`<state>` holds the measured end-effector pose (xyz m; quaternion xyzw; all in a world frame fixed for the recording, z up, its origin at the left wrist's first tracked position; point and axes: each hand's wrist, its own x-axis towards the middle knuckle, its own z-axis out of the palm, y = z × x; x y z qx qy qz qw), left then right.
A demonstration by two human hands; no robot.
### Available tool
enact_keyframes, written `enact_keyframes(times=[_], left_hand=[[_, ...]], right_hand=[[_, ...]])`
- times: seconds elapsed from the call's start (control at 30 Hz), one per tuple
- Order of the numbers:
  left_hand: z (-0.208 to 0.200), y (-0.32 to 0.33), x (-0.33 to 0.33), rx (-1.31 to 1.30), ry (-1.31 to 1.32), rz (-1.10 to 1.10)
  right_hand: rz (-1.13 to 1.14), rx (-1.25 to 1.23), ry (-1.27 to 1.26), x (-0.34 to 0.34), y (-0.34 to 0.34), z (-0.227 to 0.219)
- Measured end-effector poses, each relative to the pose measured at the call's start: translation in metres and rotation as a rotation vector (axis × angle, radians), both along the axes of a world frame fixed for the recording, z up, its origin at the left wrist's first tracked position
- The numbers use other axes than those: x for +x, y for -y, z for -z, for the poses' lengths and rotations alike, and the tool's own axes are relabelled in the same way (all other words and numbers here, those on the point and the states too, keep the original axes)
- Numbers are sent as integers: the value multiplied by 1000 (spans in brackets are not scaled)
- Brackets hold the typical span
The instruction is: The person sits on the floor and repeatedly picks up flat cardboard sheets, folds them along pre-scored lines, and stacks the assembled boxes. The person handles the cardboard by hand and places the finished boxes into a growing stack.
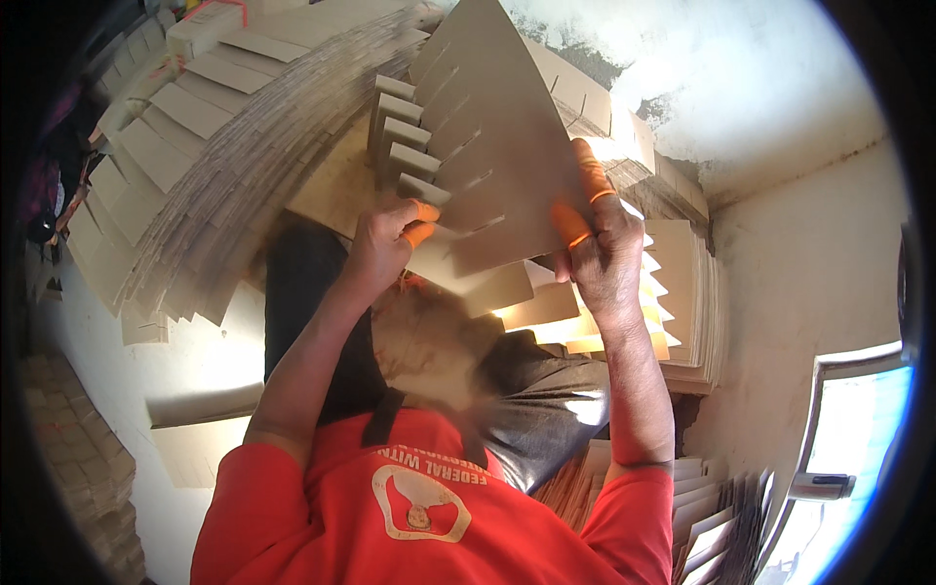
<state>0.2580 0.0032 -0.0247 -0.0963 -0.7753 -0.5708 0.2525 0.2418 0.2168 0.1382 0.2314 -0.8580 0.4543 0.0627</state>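
A large brown cardboard divider sheet (507, 146), cut with a row of slits, stands tilted in front of me. Several short cardboard cross strips (401, 133) stick out along its left side. My right hand (606, 249) grips the sheet's right edge between thumb and fingers, with orange finger covers on them. My left hand (388, 239), also in orange finger covers, is closed in a pinch at the sheet's lower left, just below the lowest cross strip. The exact edge between its fingertips is hard to make out.
To the left, a long curved row of stacked cardboard strips (244, 146) fans out. More cardboard stacks (682, 292) stand against the wall at right. Slotted pieces (546, 307) lie under the sheet, near my legs. A bright window (848, 458) is at lower right.
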Motion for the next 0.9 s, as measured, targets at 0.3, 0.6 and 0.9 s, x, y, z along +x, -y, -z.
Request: enact_keyframes(times=[0.3, 0.6, 0.9], left_hand=[[-6, 4, -1, -23, 124, 65], [-3, 2, -9, 0, 64, 48], [-10, 3, -8, -120, 140, 61]], right_hand=[[-152, 133, 106, -19, 4, -13], [-184, 256, 43, -19, 18, 36], [-308, 555, -351, -22, 17, 119]])
